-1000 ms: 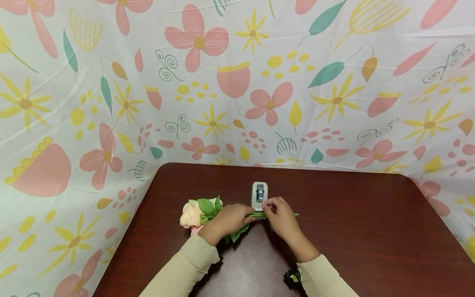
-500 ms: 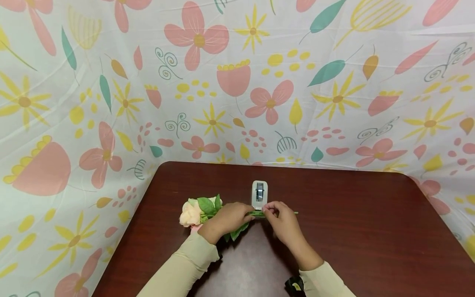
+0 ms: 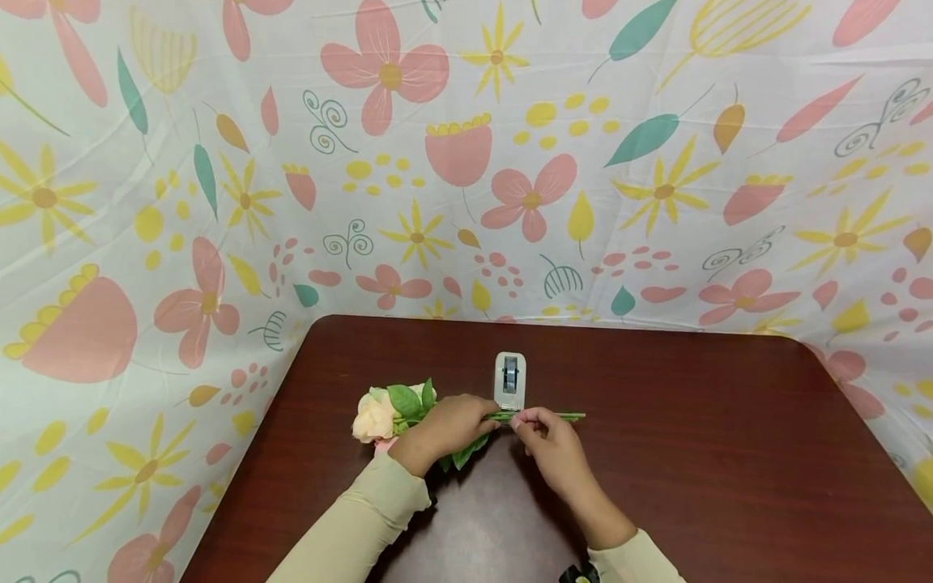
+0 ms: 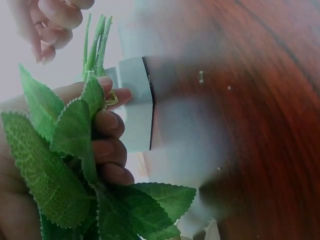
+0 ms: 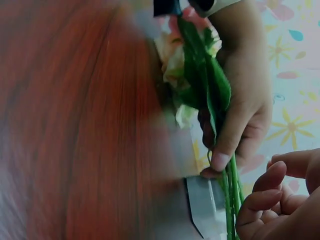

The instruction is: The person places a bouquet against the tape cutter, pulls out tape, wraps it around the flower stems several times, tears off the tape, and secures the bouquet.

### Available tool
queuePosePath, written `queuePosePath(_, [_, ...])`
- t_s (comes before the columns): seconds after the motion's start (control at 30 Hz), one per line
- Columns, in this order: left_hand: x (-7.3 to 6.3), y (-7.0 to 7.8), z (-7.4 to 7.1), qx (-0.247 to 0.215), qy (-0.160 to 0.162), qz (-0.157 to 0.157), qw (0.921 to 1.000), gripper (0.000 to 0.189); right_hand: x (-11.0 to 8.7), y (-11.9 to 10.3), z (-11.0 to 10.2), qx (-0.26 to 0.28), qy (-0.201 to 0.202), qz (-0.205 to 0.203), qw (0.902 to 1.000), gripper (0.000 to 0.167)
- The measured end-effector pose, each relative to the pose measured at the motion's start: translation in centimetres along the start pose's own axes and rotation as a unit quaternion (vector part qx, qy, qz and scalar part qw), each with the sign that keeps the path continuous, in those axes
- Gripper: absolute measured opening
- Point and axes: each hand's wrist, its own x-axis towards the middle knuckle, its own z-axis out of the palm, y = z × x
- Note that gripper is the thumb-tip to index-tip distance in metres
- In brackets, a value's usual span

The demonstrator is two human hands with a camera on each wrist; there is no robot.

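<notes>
A bunch of artificial flowers, cream and pink with green leaves, lies sideways on the table. My left hand grips its stems just below the leaves, thumb on one side and fingers curled on the other. The stem ends point right. Close beside them is my right hand, with curled fingers and the thumb near the index finger at the stems' near side. Whether something thin, such as clear tape, is pinched there cannot be seen. A white tape dispenser with a clear roll stands just behind the stems.
The dark red-brown table has a flower-patterned cloth hanging behind it and at its sides. A black strap device sits at my right sleeve. Some small pale specks lie on the tabletop in the left wrist view.
My right hand has moved from the dispenser's front end down toward me, to the near side of the stems. The left hand stays where it was, gripping the bunch.
</notes>
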Motion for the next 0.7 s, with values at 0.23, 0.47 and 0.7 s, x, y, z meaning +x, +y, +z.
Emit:
queuePosePath(0.23, [0.0, -0.2, 0.1, -0.013, 0.0, -0.004, 0.9999, 0.012, -0.6, -0.1, 0.4, 0.099, -0.015, 0.05, 0.9937, 0.022])
queuePosePath(0.47, [0.1, -0.4, 0.0, -0.03, -0.004, -0.004, 0.9995, 0.011, -0.9, 0.4, 0.8, 0.103, -0.017, 0.076, 0.9916, 0.02])
queuePosePath(0.7, [0.1, -0.5, 0.0, -0.045, -0.014, 0.001, 0.9989, 0.015, -1.3, 0.7, 1.2, 0.084, -0.019, 0.071, 0.9938, 0.018])
